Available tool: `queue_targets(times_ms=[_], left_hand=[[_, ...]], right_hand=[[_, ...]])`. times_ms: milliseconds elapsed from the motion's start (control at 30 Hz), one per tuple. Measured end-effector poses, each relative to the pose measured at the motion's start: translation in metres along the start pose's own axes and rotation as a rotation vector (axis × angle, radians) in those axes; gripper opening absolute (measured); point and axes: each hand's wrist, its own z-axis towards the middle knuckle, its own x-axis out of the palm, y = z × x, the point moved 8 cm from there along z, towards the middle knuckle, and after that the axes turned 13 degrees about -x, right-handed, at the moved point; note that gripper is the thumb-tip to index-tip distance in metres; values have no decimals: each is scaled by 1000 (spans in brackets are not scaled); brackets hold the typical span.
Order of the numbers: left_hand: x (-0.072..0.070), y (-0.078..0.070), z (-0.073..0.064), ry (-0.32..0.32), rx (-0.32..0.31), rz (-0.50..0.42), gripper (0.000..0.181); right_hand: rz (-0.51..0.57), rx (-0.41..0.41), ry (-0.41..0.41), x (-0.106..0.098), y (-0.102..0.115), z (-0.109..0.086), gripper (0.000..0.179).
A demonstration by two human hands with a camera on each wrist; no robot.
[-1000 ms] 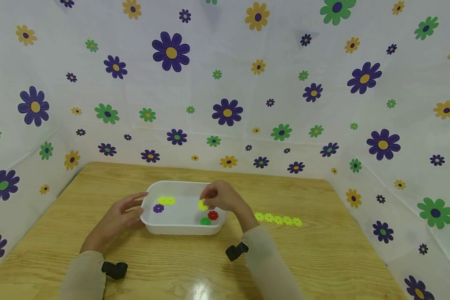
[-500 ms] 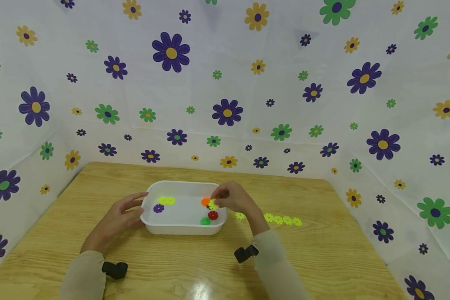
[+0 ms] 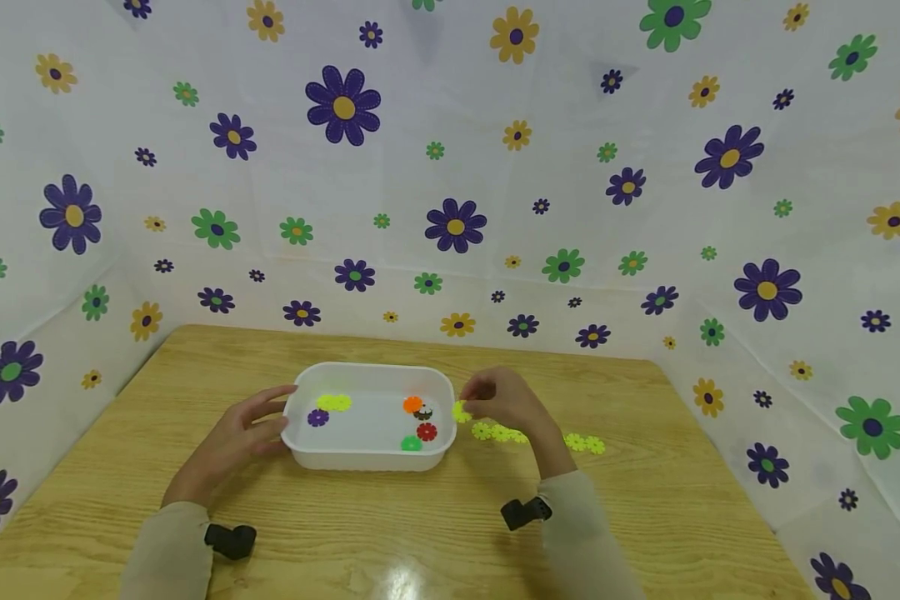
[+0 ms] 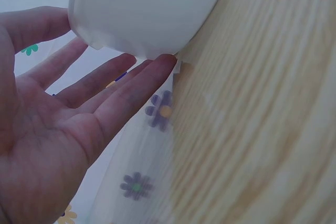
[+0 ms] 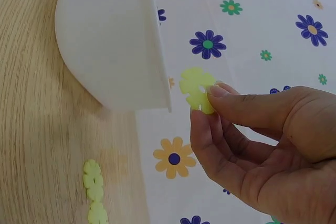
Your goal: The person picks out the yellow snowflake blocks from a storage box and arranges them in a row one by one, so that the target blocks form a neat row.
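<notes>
A white plastic tray (image 3: 297,446) sits on the wooden table and holds several flower-shaped discs: yellow (image 3: 333,402), purple (image 3: 317,417), orange (image 3: 412,404), red (image 3: 427,431) and green (image 3: 411,444). My left hand (image 3: 249,427) rests with straight fingers against the tray's left wall (image 4: 142,9). My right hand (image 3: 495,398) is just right of the tray and pinches a yellow-green disc (image 5: 197,88) between thumb and fingers. Below that hand a chain of yellow-green discs (image 3: 501,432) lies on the table, partly hidden by my wrist.
A flower-printed white cloth (image 3: 450,167) walls the table on the back and both sides. The chain's far end (image 3: 585,443) lies to the right. The wooden tabletop (image 3: 390,533) stretches toward me in front of the tray.
My right hand lifted a yellow-green disc out of the tray and carried it right, past the tray's rim to above the chain. The left hand stayed on the tray.
</notes>
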Motion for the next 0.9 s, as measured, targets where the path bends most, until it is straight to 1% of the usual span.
queue_targets(times_ms=[267, 567, 900], left_hand=[[0, 1, 0, 2, -5, -3, 64], [0, 3, 0, 6, -20, -8, 64], [0, 3, 1, 8, -29, -16, 64]], right_hand=[[-3, 40, -17, -16, -11, -15, 6], [-10, 73, -39, -34, -29, -31, 6], [-24, 76, -51, -53, -43, -45, 11]])
